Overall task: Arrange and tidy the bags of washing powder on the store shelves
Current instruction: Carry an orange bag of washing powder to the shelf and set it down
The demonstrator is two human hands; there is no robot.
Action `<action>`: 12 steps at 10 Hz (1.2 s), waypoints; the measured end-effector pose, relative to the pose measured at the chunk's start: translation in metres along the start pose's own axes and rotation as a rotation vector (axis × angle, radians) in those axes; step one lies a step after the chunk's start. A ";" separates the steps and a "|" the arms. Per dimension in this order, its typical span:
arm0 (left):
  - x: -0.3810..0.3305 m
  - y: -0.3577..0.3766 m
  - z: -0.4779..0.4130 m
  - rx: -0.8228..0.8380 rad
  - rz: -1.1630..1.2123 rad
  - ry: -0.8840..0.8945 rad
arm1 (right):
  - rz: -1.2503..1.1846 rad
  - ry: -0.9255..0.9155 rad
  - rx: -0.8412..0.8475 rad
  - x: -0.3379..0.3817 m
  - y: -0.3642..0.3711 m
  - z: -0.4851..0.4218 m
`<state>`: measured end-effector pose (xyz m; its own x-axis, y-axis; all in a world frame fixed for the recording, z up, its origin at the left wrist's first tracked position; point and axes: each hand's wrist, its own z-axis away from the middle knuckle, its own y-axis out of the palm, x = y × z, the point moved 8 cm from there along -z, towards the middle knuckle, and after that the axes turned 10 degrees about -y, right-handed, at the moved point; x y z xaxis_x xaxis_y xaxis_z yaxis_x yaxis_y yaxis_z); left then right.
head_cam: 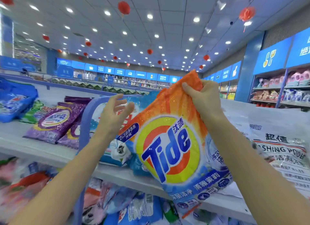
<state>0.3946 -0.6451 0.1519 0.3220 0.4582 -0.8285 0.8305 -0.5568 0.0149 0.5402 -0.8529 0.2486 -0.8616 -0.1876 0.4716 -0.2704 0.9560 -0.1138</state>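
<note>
An orange Tide bag (169, 151) of washing powder hangs in the air in front of the top shelf (42, 151). My right hand (204, 98) grips its crumpled top edge. My left hand (115, 112) is raised beside the bag's upper left corner, fingers spread and relaxed, holding nothing. Behind my left hand a light blue and white bag (107, 151) lies on the shelf. Purple bags (57, 124) lie further left, with a blue bag (15, 100) and a green bag (31, 114) beyond them. A large white bag (278, 151) printed "washing powder" lies to the right.
The lower shelf (117, 206) holds several mixed bags in pink, blue and white. A blue upright shelf divider (83, 130) stands between the purple bags and the light blue bag. Across the aisle on the right stand stocked store shelves (281, 93). Red lanterns (124, 7) hang from the ceiling.
</note>
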 end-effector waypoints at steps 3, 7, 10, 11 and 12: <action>0.090 -0.043 0.070 -0.134 1.231 -0.526 | -0.233 -0.056 -0.058 0.043 0.085 0.008; 0.029 -0.306 0.029 -0.374 0.165 -0.137 | -0.733 0.337 0.041 0.049 0.286 0.088; 0.018 -0.511 0.036 -0.516 -0.109 -0.071 | -1.119 0.489 0.174 0.121 0.504 0.155; 0.025 -0.568 0.041 -0.619 -0.172 -0.084 | -1.222 0.522 0.254 0.139 0.574 0.169; 0.034 -0.619 0.041 -0.717 -0.192 -0.113 | -1.322 0.564 0.324 0.155 0.641 0.179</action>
<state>-0.1270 -0.3137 0.0909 0.1248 0.4060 -0.9053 0.9723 0.1317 0.1931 0.1560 -0.3100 0.0921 0.3395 -0.6813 0.6485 -0.8579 0.0584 0.5105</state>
